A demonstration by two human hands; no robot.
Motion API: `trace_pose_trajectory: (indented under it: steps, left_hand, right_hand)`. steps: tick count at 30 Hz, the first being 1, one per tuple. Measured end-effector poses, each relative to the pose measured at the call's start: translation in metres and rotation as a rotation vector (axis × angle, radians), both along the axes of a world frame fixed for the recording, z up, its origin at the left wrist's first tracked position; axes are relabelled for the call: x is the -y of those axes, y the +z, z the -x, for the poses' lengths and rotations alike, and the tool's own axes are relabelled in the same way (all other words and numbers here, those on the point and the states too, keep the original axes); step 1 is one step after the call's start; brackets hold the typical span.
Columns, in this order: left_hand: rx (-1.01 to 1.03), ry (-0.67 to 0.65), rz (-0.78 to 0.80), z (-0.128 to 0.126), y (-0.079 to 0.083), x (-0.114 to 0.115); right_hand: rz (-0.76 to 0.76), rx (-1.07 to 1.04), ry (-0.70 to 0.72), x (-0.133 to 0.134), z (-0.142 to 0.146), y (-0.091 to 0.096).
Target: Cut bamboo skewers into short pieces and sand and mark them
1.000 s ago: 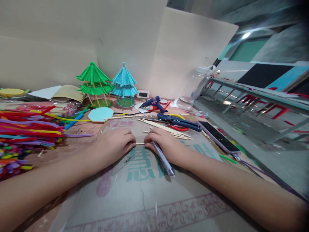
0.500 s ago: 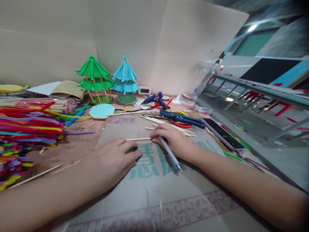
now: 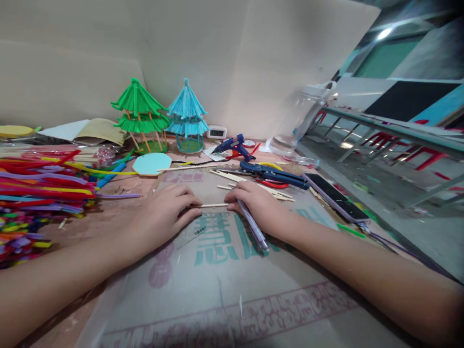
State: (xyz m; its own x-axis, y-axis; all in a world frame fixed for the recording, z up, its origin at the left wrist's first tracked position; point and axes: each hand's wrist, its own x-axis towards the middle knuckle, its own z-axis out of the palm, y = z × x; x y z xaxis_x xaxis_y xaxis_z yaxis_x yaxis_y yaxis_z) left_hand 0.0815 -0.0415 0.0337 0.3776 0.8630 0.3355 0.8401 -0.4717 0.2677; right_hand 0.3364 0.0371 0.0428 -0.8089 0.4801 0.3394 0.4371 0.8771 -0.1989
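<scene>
A thin wooden stick [image 3: 214, 205] spans the gap between my two hands, low over the printed cardboard [image 3: 217, 299]. My left hand [image 3: 165, 220] pinches its left end between thumb and fingers. My right hand [image 3: 255, 205] has its fingertips closed at the other end, and a purple pen [image 3: 255, 229] is tucked in the same hand, slanting back toward me. Just beyond my right hand lie several loose wooden sticks [image 3: 224, 177] and blue-handled pliers [image 3: 275, 174]. The fingertips of my right hand are partly hidden behind the hand.
Colourful pipe cleaners [image 3: 43, 188] heap up at left. A green pagoda model [image 3: 139, 116], a blue pagoda model [image 3: 187, 116], a light-blue octagon [image 3: 152, 165] and a glue gun [image 3: 235, 146] stand behind. A phone [image 3: 337, 198] and a clear bottle [image 3: 297, 118] are at right.
My left hand has shifted up and inward, from lying flatter on the cardboard to pinching the stick's left end. My right hand stays nearly in place with the pen.
</scene>
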Motion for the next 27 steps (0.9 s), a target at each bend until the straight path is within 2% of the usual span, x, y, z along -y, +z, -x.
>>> trace_pose_trajectory:
  steps: [5, 8, 11, 14, 18, 23, 27]
  left_hand:
    - [0.079, 0.072, 0.113, -0.004, 0.004, -0.005]
    - [0.141, 0.066, 0.075, -0.005, 0.007, -0.004]
    - [0.313, 0.131, 0.018, -0.004, 0.011, -0.001]
    - [0.441, 0.167, 0.025, -0.004, 0.012, 0.001]
    - [0.265, 0.023, 0.161, -0.006, 0.01, -0.004]
    - [0.04, -0.142, 0.111, -0.011, 0.008, -0.025]
    - [-0.026, -0.244, 0.085, -0.014, 0.01, -0.041]
  right_hand:
    - [-0.054, 0.001, -0.032, -0.001, 0.006, -0.003]
    - [-0.058, -0.006, -0.078, 0.001, 0.007, -0.003]
    - [-0.013, -0.107, -0.117, 0.006, 0.004, -0.001]
    - [0.008, -0.251, -0.068, 0.01, 0.002, 0.0]
    - [0.048, -0.284, -0.055, 0.009, 0.003, -0.004]
    - [0.148, -0.316, -0.153, 0.005, 0.007, -0.008]
    - [0.182, -0.34, -0.167, 0.005, 0.007, -0.006]
